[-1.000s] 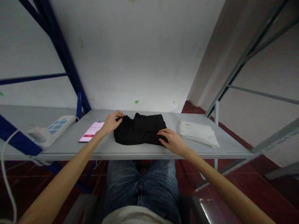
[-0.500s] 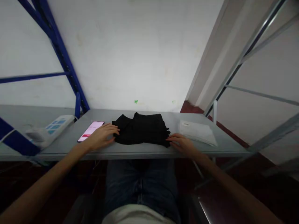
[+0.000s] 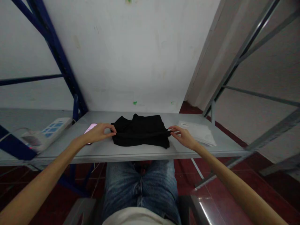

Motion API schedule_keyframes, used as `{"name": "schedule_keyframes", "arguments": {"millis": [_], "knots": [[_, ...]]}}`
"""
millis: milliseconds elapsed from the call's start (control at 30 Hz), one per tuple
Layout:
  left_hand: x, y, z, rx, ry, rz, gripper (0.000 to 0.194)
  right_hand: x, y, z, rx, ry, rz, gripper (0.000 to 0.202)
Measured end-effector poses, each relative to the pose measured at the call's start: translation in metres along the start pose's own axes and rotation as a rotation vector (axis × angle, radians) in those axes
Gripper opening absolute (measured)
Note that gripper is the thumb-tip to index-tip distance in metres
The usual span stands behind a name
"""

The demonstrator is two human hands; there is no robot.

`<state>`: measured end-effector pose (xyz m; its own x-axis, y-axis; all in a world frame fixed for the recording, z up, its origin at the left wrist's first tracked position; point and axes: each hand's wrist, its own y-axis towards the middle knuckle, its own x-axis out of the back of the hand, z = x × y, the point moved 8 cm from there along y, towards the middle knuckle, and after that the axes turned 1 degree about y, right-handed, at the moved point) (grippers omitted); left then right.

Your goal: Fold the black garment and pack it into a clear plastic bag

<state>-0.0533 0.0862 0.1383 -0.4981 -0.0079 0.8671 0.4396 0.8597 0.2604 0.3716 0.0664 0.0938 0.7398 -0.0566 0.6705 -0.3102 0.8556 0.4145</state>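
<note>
A black cloth garment lies partly folded on the grey table; its exact kind I cannot make out. At its left edge, my left hand pinches the fabric between thumb and fingers. My right hand pinches the opposite edge the same way. Between the two hands a strip of the cloth is raised a little, while the front part lies flat towards the table's near edge. Beyond my left wrist is a phone with a lit pinkish screen, partly covered by the hand and forearm.
White plastic bags lie in a flat stack right of the cloth. A white power strip is at the left. A blue metal post and a grey metal frame rise at the two sides, with a white wall behind.
Both hands have closed on the cloth's side edges and lifted a strip of it slightly. Earlier the fingers rested at the edges and the cloth lay flat. The view has shifted a little.
</note>
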Motion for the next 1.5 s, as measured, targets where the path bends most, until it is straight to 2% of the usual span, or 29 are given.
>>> {"name": "schedule_keyframes", "arguments": {"millis": [100,233,333,433,533,633,733,867,933,1000,1100,1200,1333,1500], "knots": [[0.001,0.014,0.001,0.010,-0.068,0.048,0.037,0.004,0.017,-0.008,-0.022,-0.027,-0.084,0.029],[0.005,0.041,0.024,0.084,-0.114,-0.060,0.042,0.000,0.047,-0.024,-0.107,-0.111,-0.176,0.027],[-0.005,0.053,0.043,0.133,0.021,-0.082,0.038,-0.013,0.062,-0.039,-0.220,-0.214,-0.182,0.025],[-0.019,0.050,0.050,0.171,0.231,-0.080,0.034,-0.026,0.066,-0.049,-0.310,-0.279,-0.141,0.023],[-0.019,0.034,0.052,0.272,0.407,-0.172,0.042,-0.023,0.063,-0.036,-0.289,-0.331,-0.233,0.027],[-0.021,0.023,0.055,0.375,0.429,-0.166,0.056,-0.022,0.065,0.008,-0.137,-0.412,-0.356,0.038],[-0.023,0.024,0.061,0.419,0.332,-0.137,0.059,-0.055,0.076,0.061,0.009,-0.397,-0.256,0.046],[-0.017,0.034,0.068,0.383,0.169,-0.210,0.046,-0.130,0.090,0.114,0.128,-0.381,-0.057,0.058],[-0.012,0.038,0.068,0.361,0.034,-0.270,0.043,-0.165,0.095,0.123,0.119,-0.368,-0.005,0.072],[-0.008,0.041,0.065,0.355,-0.178,-0.327,0.047,-0.194,0.097,0.120,0.050,-0.353,0.045,0.087],[-0.007,0.048,0.049,0.332,-0.517,-0.361,0.054,-0.215,0.097,0.114,-0.001,-0.353,0.071,0.098],[-0.006,0.063,0.021,0.307,-0.656,-0.374,0.054,-0.213,0.092,0.113,-0.001,-0.350,0.059,0.099],[-0.015,0.091,-0.018,0.262,-0.658,-0.415,0.046,-0.185,0.073,0.109,-0.008,-0.368,0.016,0.096],[-0.063,0.125,-0.069,0.139,-0.479,-0.367,0.043,-0.132,0.038,0.083,-0.024,-0.428,-0.090,0.078]]}}
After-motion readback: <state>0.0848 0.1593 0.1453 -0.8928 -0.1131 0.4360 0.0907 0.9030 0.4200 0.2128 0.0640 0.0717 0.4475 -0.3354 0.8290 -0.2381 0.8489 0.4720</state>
